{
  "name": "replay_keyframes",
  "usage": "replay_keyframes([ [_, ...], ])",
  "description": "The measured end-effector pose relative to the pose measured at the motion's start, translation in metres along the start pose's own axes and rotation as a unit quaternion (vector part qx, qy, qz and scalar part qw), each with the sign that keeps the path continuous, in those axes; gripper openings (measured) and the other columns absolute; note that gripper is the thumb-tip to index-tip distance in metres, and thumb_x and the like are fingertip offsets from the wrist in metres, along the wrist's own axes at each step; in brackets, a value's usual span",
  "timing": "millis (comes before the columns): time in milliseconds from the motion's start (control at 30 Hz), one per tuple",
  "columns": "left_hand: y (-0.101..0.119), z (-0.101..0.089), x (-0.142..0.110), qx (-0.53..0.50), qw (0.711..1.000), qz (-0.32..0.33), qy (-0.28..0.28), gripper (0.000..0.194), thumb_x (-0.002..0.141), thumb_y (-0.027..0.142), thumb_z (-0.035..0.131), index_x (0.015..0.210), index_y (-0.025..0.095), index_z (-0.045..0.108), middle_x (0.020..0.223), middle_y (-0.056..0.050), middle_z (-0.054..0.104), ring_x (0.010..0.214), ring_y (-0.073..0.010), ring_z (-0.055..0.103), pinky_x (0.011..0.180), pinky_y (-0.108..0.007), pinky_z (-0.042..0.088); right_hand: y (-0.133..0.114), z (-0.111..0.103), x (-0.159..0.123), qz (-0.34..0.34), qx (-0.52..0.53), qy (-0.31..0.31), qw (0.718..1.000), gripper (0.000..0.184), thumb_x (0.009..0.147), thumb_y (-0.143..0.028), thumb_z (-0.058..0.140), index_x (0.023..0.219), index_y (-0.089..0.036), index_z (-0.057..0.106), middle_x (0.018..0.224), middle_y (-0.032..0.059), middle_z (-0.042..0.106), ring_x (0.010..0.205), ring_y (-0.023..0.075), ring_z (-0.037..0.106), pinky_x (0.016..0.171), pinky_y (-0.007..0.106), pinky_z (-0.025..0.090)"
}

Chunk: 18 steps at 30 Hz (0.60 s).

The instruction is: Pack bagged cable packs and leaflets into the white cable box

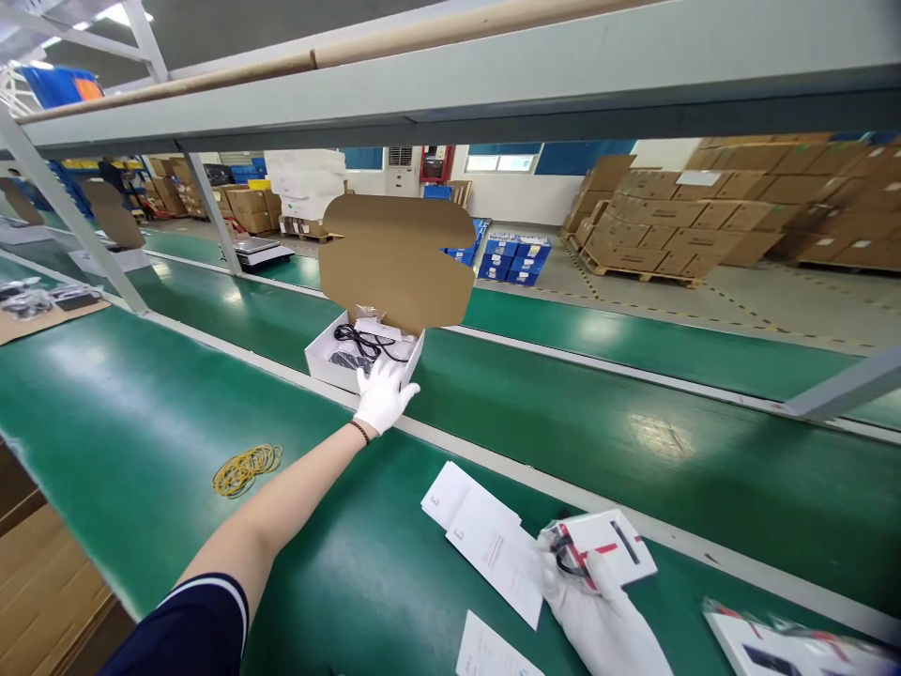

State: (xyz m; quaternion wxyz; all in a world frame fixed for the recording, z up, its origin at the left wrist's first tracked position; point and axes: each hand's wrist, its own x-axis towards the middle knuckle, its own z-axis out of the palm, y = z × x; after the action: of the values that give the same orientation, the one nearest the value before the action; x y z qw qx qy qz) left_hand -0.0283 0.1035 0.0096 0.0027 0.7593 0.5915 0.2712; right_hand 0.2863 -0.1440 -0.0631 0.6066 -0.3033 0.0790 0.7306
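An open white carton (332, 374) with a raised brown lid (398, 253) stands on the far green belt. Inside it lie a black cable (356, 340) and plastic-wrapped items. My left hand (384, 396), in a white glove, reaches to the carton's front edge with its fingers spread. At the lower right my gloved right hand (598, 610) is closed on a flat white and red box (612, 545); a dark, looped item (565, 552) shows by its fingers. White printed leaflets (485, 535) lie to the left of that hand, and another leaflet (493, 648) lies nearer me.
Yellow rubber bands (246, 469) lie on the green worktop. Another white and red box in plastic (774, 648) is at the lower right. A pale rail (563, 483) separates worktop and belt. A grey beam (422, 103) crosses overhead; a slanted post (851, 385) stands right.
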Motion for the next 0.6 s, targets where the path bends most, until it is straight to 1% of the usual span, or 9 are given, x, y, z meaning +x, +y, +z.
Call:
replay_keyframes([
  [67,-0.016,-0.024,0.019,0.028,0.999,0.006,0.035,0.039,0.097,0.043,0.045,0.125,0.024,0.063,0.142,-0.01,0.051,0.136,-0.0343,0.033,0.117,-0.054,0.011,0.001,0.002,-0.003,-0.003,0.011,0.007,1.0,0.052,0.076,-0.017,0.079,0.124,-0.022,0.06,0.117,0.008,0.066,0.1,0.0175,0.067,0.079,0.025,0.061],
  [100,-0.029,-0.038,0.033,0.059,0.997,-0.014,0.051,0.035,0.097,0.038,0.044,0.122,0.022,0.064,0.142,-0.011,0.05,0.137,-0.0346,0.031,0.117,-0.054,0.012,0.002,0.003,-0.003,-0.004,0.005,0.003,1.0,0.051,0.077,-0.017,0.078,0.125,-0.022,0.06,0.118,0.0074,0.066,0.102,0.0172,0.066,0.08,0.025,0.06],
  [167,-0.061,-0.06,0.064,0.114,0.99,-0.057,0.068,0.032,0.096,0.025,0.047,0.12,0.015,0.065,0.149,-0.014,0.039,0.143,-0.0403,0.015,0.114,-0.06,0.005,0.002,0.003,-0.002,-0.005,-0.007,-0.01,1.0,0.051,0.078,-0.018,0.079,0.124,-0.023,0.06,0.119,0.0062,0.065,0.103,0.016,0.066,0.083,0.024,0.059],
  [233,-0.088,-0.07,0.094,0.13,0.989,-0.059,0.039,0.024,0.088,0.017,0.06,0.109,0.008,0.068,0.15,-0.018,0.037,0.143,-0.0472,0.003,0.111,-0.065,-0.002,0.002,0.0,0.001,-0.002,-0.002,-0.015,1.0,0.053,0.076,-0.018,0.08,0.124,-0.022,0.06,0.118,0.0062,0.065,0.102,0.0153,0.066,0.084,0.022,0.059],
  [267,-0.098,-0.069,0.106,0.134,0.99,-0.051,0.015,0.023,0.083,0.014,0.065,0.106,0.008,0.069,0.15,-0.018,0.039,0.144,-0.0478,0.001,0.111,-0.065,-0.004,0.002,-0.002,0.002,0.0,0.008,-0.015,1.0,0.054,0.075,-0.017,0.081,0.125,-0.021,0.06,0.118,0.0067,0.065,0.102,0.0154,0.066,0.084,0.022,0.059],
  [333,-0.109,-0.059,0.123,0.143,0.989,-0.035,-0.031,0.025,0.079,0.013,0.072,0.103,0.008,0.069,0.148,-0.017,0.042,0.145,-0.0444,0.005,0.113,-0.063,-0.005,0.002,-0.005,0.004,0.001,0.026,-0.01,1.0,0.054,0.075,-0.017,0.082,0.124,-0.018,0.06,0.117,0.0081,0.066,0.1,0.0158,0.067,0.083,0.022,0.059],
  [467,-0.11,-0.024,0.137,0.163,0.983,-0.033,-0.074,0.031,0.085,0.023,0.069,0.114,0.012,0.064,0.152,-0.013,0.037,0.147,-0.0357,0.013,0.115,-0.066,0.001,0.001,-0.004,0.002,0.015,0.031,-0.01,0.999,0.05,0.075,-0.015,0.082,0.12,-0.017,0.063,0.116,0.0095,0.066,0.095,0.0156,0.068,0.082,0.023,0.059],
  [533,-0.107,-0.012,0.142,0.166,0.982,-0.027,-0.087,0.034,0.082,0.022,0.071,0.114,0.012,0.064,0.155,-0.014,0.033,0.147,-0.037,0.01,0.114,-0.067,-0.001,0.001,-0.001,0.0,0.017,0.029,-0.013,0.999,0.049,0.075,-0.014,0.082,0.121,-0.018,0.063,0.117,0.0091,0.066,0.095,0.0156,0.068,0.084,0.025,0.059],
  [600,-0.102,-0.007,0.146,0.16,0.982,-0.012,-0.103,0.034,0.073,0.014,0.076,0.106,0.009,0.067,0.155,-0.018,0.032,0.147,-0.0406,0.006,0.113,-0.066,-0.005,0.002,0.003,-0.002,0.006,0.03,-0.006,1.0,0.051,0.073,-0.014,0.084,0.119,-0.018,0.064,0.115,0.0083,0.066,0.095,0.016,0.068,0.082,0.025,0.059],
])
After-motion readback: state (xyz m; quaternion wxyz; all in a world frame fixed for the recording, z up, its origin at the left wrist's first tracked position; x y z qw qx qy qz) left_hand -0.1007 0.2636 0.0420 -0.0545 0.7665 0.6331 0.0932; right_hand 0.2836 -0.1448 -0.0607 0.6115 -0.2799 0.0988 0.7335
